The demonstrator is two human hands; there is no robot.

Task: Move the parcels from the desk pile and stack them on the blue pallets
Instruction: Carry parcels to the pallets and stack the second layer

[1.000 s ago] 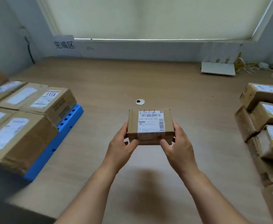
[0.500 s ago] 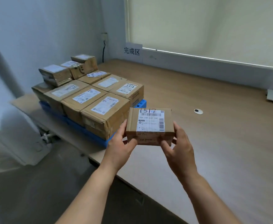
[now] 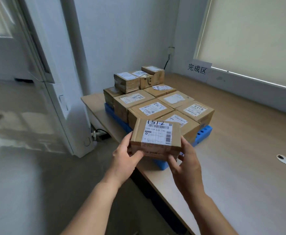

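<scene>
I hold a small cardboard parcel (image 3: pixel 155 138) with a white label marked 1512, in the air just in front of the stacked parcels. My left hand (image 3: pixel 125 158) grips its left side and my right hand (image 3: pixel 184 161) grips its right side and front edge. Behind it, several brown parcels (image 3: pixel 155 102) lie stacked on the blue pallet (image 3: pixel 204 134) at the desk's left end. Three smaller boxes (image 3: pixel 138 78) form an upper layer at the far side of the stack.
The wooden desk (image 3: pixel 240 150) stretches to the right, with a round cable hole (image 3: pixel 283 158) in it. A paper sign (image 3: pixel 197 69) hangs on the wall below the blinded window. A white door frame (image 3: pixel 62 99) and open floor lie to the left.
My view has swung left, so the pallet stack now sits straight ahead and closer. The parcel stays held between both hands and now overlaps the nearest stacked box.
</scene>
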